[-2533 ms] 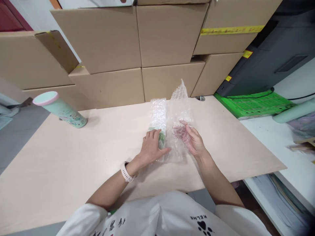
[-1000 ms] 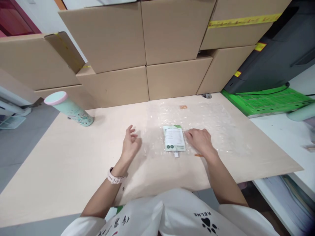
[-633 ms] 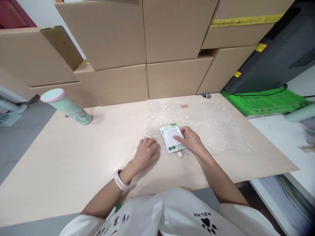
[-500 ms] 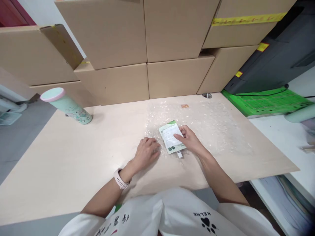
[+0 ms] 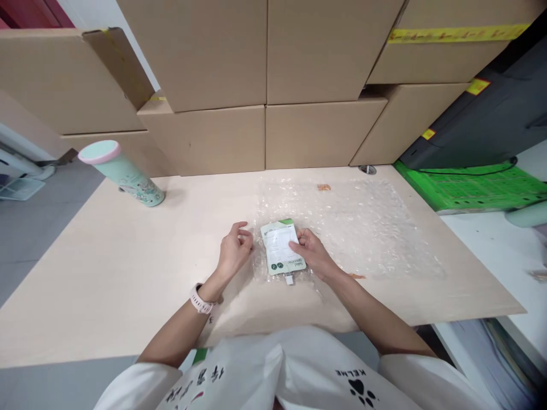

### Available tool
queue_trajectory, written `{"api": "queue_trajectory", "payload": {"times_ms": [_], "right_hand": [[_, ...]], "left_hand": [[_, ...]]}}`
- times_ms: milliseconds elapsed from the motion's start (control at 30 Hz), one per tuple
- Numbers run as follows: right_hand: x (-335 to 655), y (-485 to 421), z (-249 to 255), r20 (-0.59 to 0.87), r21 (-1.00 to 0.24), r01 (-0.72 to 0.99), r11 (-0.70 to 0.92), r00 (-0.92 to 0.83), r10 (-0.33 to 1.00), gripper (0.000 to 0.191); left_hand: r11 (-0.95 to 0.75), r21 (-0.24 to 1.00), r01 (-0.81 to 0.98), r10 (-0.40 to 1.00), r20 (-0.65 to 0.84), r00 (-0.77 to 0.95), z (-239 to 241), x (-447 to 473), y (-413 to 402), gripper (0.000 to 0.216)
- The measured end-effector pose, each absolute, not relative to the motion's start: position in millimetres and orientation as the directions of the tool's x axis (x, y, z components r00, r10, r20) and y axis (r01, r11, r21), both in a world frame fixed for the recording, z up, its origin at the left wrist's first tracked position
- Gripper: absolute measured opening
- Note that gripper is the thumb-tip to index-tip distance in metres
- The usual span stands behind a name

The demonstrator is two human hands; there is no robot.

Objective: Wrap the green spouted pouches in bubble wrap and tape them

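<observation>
A small white and green spout pouch [image 5: 278, 254] lies on a clear bubble wrap sheet [image 5: 367, 225] spread flat on the pale table [image 5: 106, 267]. My right hand [image 5: 313, 254] rests on the pouch's right edge, with thumb and fingers closed on it. My left hand [image 5: 234, 250] is at the sheet's left edge beside the pouch, fingers curled and pinching the wrap. The pouch's white spout points toward me.
A mint tumbler [image 5: 123, 173] with a pink lid stands at the back left. Stacked cardboard boxes [image 5: 265, 85] line the table's far edge. A green mat [image 5: 470, 185] and a dark machine [image 5: 487, 119] are at the right. Small orange scraps [image 5: 323, 187] lie on the wrap.
The bubble wrap was opened out flat, uncovering the pouch. My right hand took the pouch and slid it left toward the sheet's left edge. My left hand came to that edge and curled.
</observation>
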State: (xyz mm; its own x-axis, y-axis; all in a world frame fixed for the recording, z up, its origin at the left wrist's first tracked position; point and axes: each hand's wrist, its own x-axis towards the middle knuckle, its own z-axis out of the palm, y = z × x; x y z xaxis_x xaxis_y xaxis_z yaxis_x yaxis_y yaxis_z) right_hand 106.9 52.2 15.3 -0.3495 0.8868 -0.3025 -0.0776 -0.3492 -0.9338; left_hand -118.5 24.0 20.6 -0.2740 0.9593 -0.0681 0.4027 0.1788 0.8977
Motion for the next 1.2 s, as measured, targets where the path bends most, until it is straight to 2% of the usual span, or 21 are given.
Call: {"api": "queue_trajectory", "payload": {"times_ms": [100, 167, 233, 333, 467, 567, 700, 1067, 1200], "right_hand": [[106, 52, 15, -0.297, -0.943, -0.044, -0.331, -0.34, 0.892, 0.042], [106, 53, 15, -0.294, -0.948, -0.016, -0.316, -0.331, 0.897, 0.041], [108, 54, 14, -0.277, -0.96, 0.051, -0.276, -0.319, 0.906, 0.037], [114, 56, 16, -0.233, -0.95, 0.277, -0.144, -0.324, 0.917, 0.029], [118, 55, 26, -0.173, -0.795, 0.604, 0.065, -0.329, 0.928, 0.025], [117, 55, 30, -0.153, -0.643, 0.751, 0.152, -0.32, 0.935, 0.029], [117, 55, 31, -0.143, -0.547, 0.81, 0.212, -0.34, 0.93, 0.033], [118, 55, 30, -0.137, -0.484, 0.838, 0.251, -0.356, 0.924, 0.039], [120, 54, 31, -0.13, -0.436, 0.874, 0.213, -0.296, 0.946, 0.037]], "left_hand": [[0.283, 0.941, 0.185, 0.941, -0.235, -0.243, 24, -115, 24, 0.051], [0.317, 0.943, 0.104, 0.932, -0.29, -0.218, 24, -113, 24, 0.053], [0.324, 0.943, 0.076, 0.933, -0.305, -0.193, 24, -113, 24, 0.053], [0.318, 0.943, 0.096, 0.94, -0.3, -0.164, 19, -115, 24, 0.052], [0.289, 0.95, 0.122, 0.952, -0.271, -0.146, 12, -118, 24, 0.053], [0.282, 0.95, 0.136, 0.954, -0.262, -0.147, 10, -118, 25, 0.052], [0.287, 0.948, 0.137, 0.953, -0.267, -0.144, 12, -117, 25, 0.052], [0.295, 0.948, 0.119, 0.95, -0.278, -0.144, 11, -118, 26, 0.05], [0.291, 0.947, 0.137, 0.952, -0.272, -0.14, 12, -117, 26, 0.049]]}}
